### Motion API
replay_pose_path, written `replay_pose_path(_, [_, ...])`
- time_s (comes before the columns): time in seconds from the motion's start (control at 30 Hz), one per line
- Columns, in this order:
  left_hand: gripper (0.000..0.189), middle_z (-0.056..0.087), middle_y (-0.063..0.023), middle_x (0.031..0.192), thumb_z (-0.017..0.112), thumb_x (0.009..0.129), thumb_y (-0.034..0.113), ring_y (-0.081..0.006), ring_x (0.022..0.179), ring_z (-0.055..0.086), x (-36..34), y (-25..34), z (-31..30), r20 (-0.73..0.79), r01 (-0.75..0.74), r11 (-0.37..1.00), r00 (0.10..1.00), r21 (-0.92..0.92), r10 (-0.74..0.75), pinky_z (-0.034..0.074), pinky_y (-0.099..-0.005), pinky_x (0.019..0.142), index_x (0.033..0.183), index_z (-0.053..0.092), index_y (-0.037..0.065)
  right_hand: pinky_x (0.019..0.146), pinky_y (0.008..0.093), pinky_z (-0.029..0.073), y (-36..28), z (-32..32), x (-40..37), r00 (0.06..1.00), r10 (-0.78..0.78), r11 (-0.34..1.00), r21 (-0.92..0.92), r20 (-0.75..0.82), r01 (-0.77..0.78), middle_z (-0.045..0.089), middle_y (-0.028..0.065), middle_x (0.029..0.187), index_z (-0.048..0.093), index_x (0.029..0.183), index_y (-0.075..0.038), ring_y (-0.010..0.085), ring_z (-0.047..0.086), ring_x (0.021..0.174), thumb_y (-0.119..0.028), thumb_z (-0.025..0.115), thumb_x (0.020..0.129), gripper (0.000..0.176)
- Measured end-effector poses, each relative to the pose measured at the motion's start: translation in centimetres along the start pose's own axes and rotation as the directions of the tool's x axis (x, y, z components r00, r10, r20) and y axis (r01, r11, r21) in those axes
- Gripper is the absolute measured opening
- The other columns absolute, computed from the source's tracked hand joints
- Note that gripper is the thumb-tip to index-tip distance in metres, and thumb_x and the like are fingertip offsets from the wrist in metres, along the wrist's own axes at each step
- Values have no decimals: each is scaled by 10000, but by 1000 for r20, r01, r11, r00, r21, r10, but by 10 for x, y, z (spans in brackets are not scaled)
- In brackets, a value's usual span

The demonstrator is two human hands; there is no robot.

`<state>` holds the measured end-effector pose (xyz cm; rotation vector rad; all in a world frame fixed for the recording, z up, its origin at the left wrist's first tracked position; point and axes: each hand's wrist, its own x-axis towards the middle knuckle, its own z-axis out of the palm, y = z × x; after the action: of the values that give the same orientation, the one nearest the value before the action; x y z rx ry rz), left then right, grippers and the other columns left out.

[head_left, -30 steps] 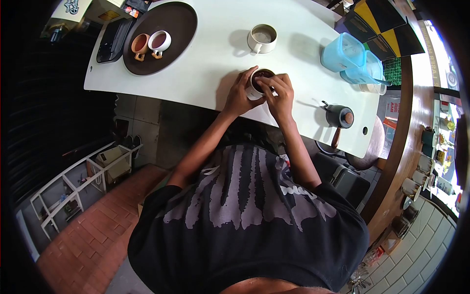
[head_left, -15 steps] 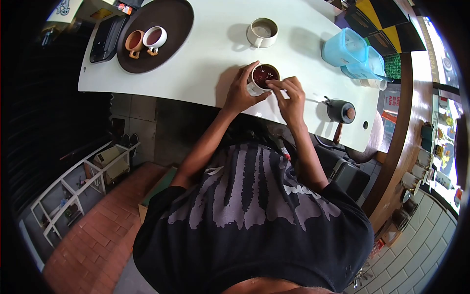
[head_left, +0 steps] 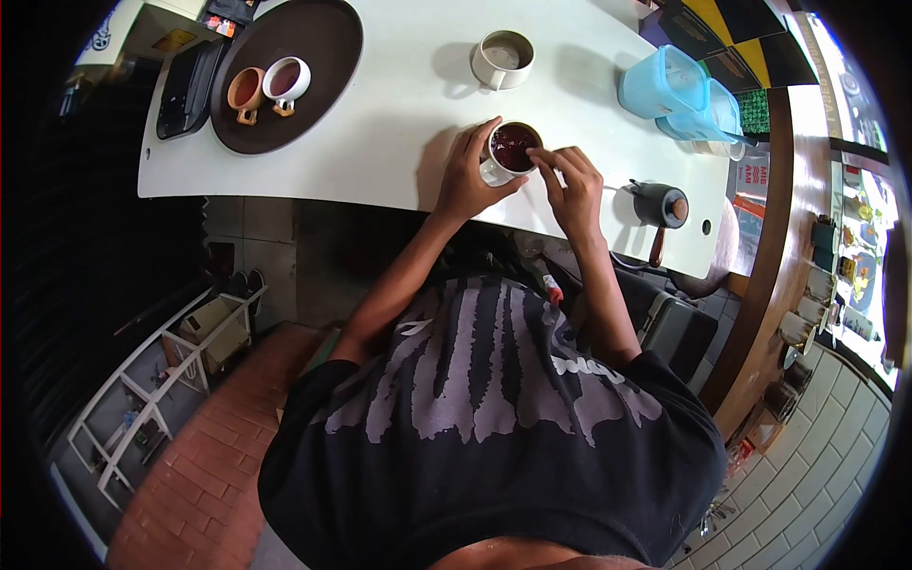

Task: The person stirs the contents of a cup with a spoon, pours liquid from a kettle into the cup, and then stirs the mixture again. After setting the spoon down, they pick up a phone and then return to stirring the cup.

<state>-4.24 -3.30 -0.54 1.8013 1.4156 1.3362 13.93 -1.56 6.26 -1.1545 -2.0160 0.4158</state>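
Observation:
My left hand [head_left: 467,178] is wrapped around the side of a white cup [head_left: 498,175] at the table's near edge. Dark red liquid [head_left: 511,144] fills much of this cup. Over the cup's right rim, my right hand [head_left: 570,180] has its thumb and fingertips pinched together; whatever they hold, if anything, is too small or hidden to name. Beyond the hands stands a pale mug [head_left: 503,59] with its handle toward me. A dark pot [head_left: 657,205] with a wooden knob and a wooden handle sits to the right of my right hand.
On the white table [head_left: 399,95], a round dark tray [head_left: 313,90] carries a brown cup [head_left: 246,89] and a white cup [head_left: 286,80]. Light-blue containers [head_left: 665,84] stand at the right. A black device [head_left: 188,90] lies at the left edge.
My right hand has shifted slightly right, its fingertips moving from over the liquid toward the cup's right rim. My left hand keeps its hold. The view has tilted a little.

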Motion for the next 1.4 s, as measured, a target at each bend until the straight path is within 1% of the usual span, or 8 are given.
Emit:
replay_pose_path(0.27, [949,573,-188,1343,930,667,228,-375,1235,567,2,-4,0,21,-34,999,999,-23,35,518,-464,1007,1479,473,51,710,357,558,-14,41,3,985,100,981,181,-141,-73,752,89,906,789,1004,-70,256,691,778,-16,752,842,175])
replay_pose_path(0.6, [964,510,-232,1382,893,757,249,-400,1280,515,3,-9,-9,173,-90,996,981,4,88,445,-485,1078,1523,372,-17,702,350,531,-27,31,-6,929,209,968,-73,-307,-242,718,99,849,767,1027,-12,240,669,773,1,733,887,144])
replay_pose_path(0.73, [991,453,-257,1424,860,779,249,-427,1334,432,2,-10,-10,221,-83,994,970,-76,98,392,-523,1111,1559,308,-15,702,357,546,-41,46,-11,874,358,933,97,-329,-346,746,98,882,778,1002,-29,243,683,768,-5,760,841,164])
replay_pose_path(0.83, [1037,426,-269,1453,868,751,208,-444,1356,410,3,-11,-11,249,-57,992,965,-114,84,375,-540,1129,1572,278,-22,711,363,549,-43,60,-3,845,369,928,112,-386,-355,748,101,884,779,996,-31,252,684,777,1,755,835,166])
replay_pose_path(0.9, [1051,421,-262,1449,874,744,173,-433,1348,425,3,-10,-14,266,-80,991,958,-105,105,391,-519,1122,1576,262,-20,715,378,547,-37,66,2,848,244,960,-9,-471,-281,729,98,867,771,1011,-32,262,668,783,5,749,829,187])
replay_pose_path(1.0, [1051,404,-267,1464,863,757,201,-429,1360,409,4,-14,-15,288,-88,990,951,-106,115,381,-515,1131,1579,250,-29,716,391,544,-45,57,-2,880,212,938,-165,-425,-306,706,97,854,758,1025,-28,272,650,790,11,747,821,208])
replay_pose_path(1.13, [1040,397,-275,1476,834,790,294,-436,1372,383,3,-15,-13,298,-73,992,949,-108,102,346,-532,1150,1579,246,-44,712,389,542,-53,53,-20,843,291,918,-116,-453,-379,696,92,852,752,1021,-30,270,644,791,16,752,821,205])
replay_pose_path(1.4, [1006,411,-258,1467,830,757,101,-430,1373,396,1,-17,-8,276,-42,998,959,-51,55,382,-512,1136,1583,263,1,758,376,568,-51,72,-4,877,281,950,-17,-390,-312,751,104,919,771,1014,-25,282,709,832,-9,747,842,174])
